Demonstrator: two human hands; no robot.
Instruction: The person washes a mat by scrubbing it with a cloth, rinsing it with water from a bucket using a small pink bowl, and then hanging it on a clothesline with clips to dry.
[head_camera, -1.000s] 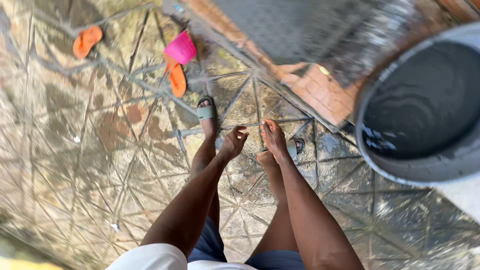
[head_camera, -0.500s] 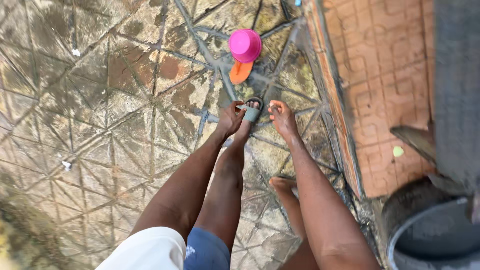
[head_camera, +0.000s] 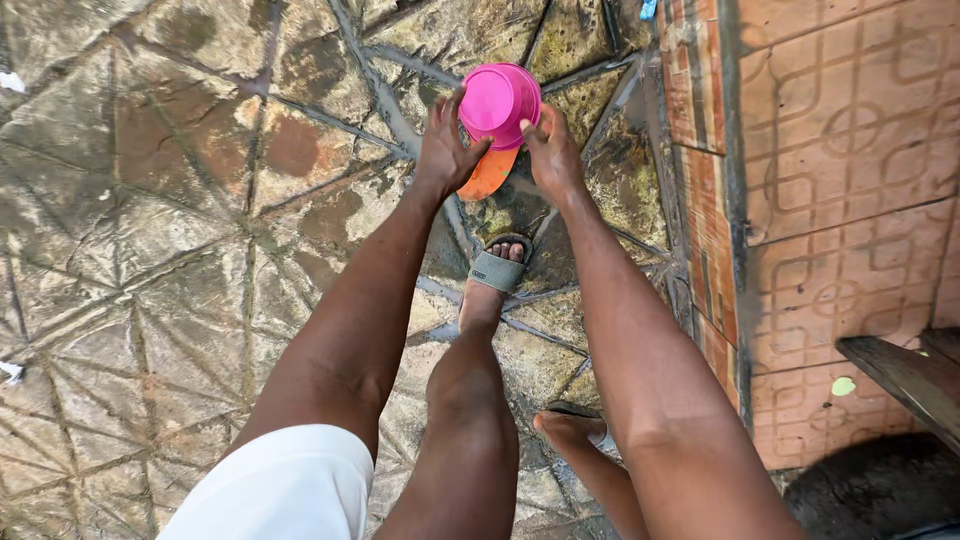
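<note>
Both Hands on the Pink Bowl

Down low, the left hand (head_camera: 445, 150) and right hand (head_camera: 552, 152) clasp an upturned pink plastic bowl (head_camera: 497, 100) from either side. It sits atop an orange sandal (head_camera: 488, 173) on the wet, cracked stone paving (head_camera: 190, 230), beside brick-patterned tiles (head_camera: 850, 170).

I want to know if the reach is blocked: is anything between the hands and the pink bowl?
Nothing visible. The left hand and right hand already touch the upside-down pink bowl on either side. An orange sandal lies partly under it, between the hands.
</note>
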